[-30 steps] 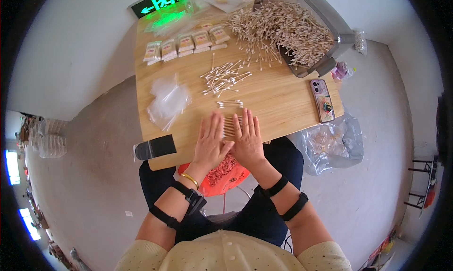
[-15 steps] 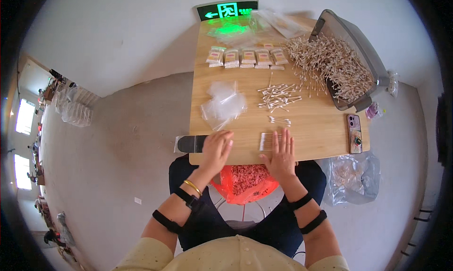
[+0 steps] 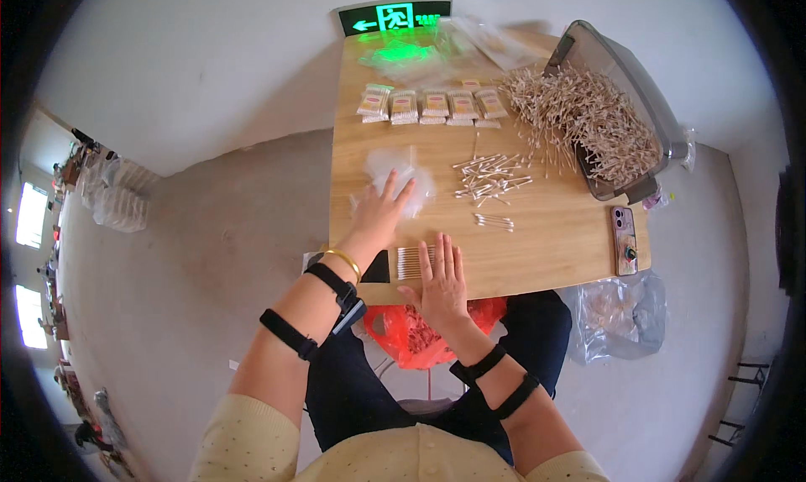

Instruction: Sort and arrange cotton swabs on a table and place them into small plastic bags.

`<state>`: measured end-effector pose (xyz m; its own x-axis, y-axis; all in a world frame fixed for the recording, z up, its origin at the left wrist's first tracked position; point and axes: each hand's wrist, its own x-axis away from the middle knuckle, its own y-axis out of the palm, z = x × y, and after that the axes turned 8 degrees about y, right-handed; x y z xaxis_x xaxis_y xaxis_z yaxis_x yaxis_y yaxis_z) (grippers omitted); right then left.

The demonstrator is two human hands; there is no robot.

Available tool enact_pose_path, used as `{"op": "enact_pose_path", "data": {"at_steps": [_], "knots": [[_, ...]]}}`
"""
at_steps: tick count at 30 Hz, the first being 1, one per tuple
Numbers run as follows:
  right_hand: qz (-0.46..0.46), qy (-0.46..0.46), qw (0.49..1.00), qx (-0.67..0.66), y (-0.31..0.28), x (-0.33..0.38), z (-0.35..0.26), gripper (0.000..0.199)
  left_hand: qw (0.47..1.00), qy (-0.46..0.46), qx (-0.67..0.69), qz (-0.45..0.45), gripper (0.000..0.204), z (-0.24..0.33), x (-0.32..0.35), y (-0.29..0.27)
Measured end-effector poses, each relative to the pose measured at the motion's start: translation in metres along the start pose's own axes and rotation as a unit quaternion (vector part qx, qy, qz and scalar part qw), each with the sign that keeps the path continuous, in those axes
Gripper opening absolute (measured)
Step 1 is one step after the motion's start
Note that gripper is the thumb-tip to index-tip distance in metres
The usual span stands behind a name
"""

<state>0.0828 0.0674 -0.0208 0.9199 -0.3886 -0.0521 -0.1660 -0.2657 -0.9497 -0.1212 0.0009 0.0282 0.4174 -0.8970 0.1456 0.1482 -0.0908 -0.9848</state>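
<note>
The person sits at the near edge of a wooden table [image 3: 554, 238]. The left hand [image 3: 379, 213] reaches forward with its fingers spread and open. Its fingertips touch a small heap of clear plastic bags [image 3: 401, 181], which lies toward the left edge of the table, about halfway between the near and the far edge. The hand does not close on any bag; it only rests on the heap.

The right hand [image 3: 442, 282] lies flat at the near edge, palm down, fingers straight and held together. Its fingertips press on a neat row of cotton swabs [image 3: 411, 262], which lies just beside a dark flat thing [image 3: 375, 268] at the near left corner. The hand grips nothing; it only covers the end of the row.

In the middle of the table there is a loose bunch of swabs [image 3: 489, 176], and a few more swabs [image 3: 494, 222] lie nearer to the person. At the far right corner a grey tray [image 3: 646, 87] stands tilted, and a big pile of swabs [image 3: 579, 117] spills from it onto the wood. Near the far edge stands a line of filled small packets [image 3: 432, 106]. A phone [image 3: 625, 240] lies at the right edge. Beside the table, on the floor, stands a clear bag [image 3: 617, 314].
</note>
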Motion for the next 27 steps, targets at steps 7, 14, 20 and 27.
{"op": "enact_pose_path", "data": {"at_steps": [7, 14, 20, 27], "knots": [[-0.029, 0.016, 0.999, 0.009, -0.009, 0.0, 0.004, 0.095, 0.995, 0.001, 0.095, 0.012, 0.047, -0.038, -0.048, -0.013], [-0.04, 0.014, 0.999, -0.014, -0.016, -0.003, -0.002, 0.096, 0.996, 0.047, 0.03, 0.064, 0.044, -0.059, -0.048, -0.033], [-0.067, 0.015, 0.998, 0.004, -0.016, -0.003, -0.004, 0.093, 0.987, 0.015, 0.102, 0.124, 0.075, -0.025, -0.015, -0.027], [-0.026, 0.012, 0.999, 0.015, -0.016, -0.002, -0.003, 0.094, 0.943, -0.085, 0.181, 0.265, 0.062, -0.032, 0.068, -0.002]]}}
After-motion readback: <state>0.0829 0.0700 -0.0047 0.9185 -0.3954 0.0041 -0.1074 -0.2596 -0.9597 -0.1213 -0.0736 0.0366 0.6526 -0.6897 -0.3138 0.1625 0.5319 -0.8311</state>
